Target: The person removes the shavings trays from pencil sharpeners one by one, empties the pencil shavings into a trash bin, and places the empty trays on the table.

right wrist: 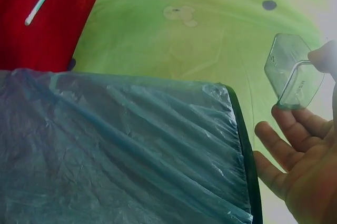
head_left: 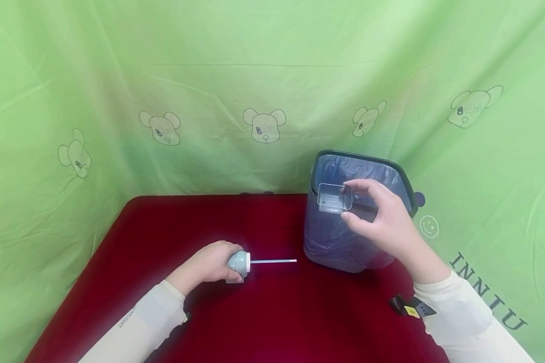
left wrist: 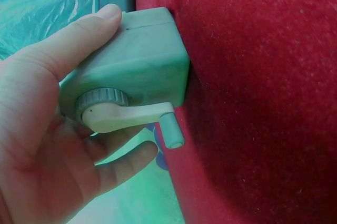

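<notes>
My left hand [head_left: 213, 261] grips a pale green hand-crank pencil sharpener [head_left: 238, 265] on the red tabletop. A light blue pencil [head_left: 272, 261] sticks out of its front, pointing right. In the left wrist view, my thumb lies along the sharpener body and the cream crank [left wrist: 131, 116] with a green knob faces the camera. My right hand [head_left: 390, 217] pinches a small clear plastic drawer [head_left: 334, 198] between thumb and fingers, up over the bin. Its walls look see-through in the right wrist view, with no shavings visible in it.
A bin [head_left: 340, 252] with a dark rim and translucent bluish liner [right wrist: 126, 145] stands at the table's right side. Red cloth covers the table [head_left: 186, 222]. A green curtain [head_left: 263, 60] with printed bear faces hangs behind and on both sides.
</notes>
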Motion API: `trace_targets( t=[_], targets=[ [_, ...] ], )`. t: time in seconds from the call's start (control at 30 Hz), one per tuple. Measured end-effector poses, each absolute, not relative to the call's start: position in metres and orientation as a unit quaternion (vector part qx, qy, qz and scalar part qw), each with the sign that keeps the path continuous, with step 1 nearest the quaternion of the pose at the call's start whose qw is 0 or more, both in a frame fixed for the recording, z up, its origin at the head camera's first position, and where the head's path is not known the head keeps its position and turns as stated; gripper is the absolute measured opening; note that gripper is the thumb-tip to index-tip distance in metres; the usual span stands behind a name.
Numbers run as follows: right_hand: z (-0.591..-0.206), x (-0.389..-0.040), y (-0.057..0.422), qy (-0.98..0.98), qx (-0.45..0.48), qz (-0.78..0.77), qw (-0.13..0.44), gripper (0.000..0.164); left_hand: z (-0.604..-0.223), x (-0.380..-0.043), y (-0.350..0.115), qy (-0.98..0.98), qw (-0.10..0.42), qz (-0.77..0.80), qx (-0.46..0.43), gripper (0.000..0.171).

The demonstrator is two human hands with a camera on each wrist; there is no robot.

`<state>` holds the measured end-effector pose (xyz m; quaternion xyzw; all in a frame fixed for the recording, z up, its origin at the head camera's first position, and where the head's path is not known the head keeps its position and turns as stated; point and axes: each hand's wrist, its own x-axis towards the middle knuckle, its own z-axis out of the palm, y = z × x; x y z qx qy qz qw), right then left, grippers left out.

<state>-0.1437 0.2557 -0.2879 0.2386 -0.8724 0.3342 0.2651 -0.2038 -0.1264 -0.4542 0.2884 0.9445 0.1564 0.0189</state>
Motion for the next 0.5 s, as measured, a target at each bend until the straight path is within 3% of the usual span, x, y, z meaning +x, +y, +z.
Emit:
trace_targets(
  t=[0.5],
  targets=[
    [-0.2967,-0.1429,0.2495,-0.854,0.267,0.363,0.261,0.055,-0.4547,-0.2052,-0.1261,0.945,0.02,0.153,0.289,0.064]
  ],
)
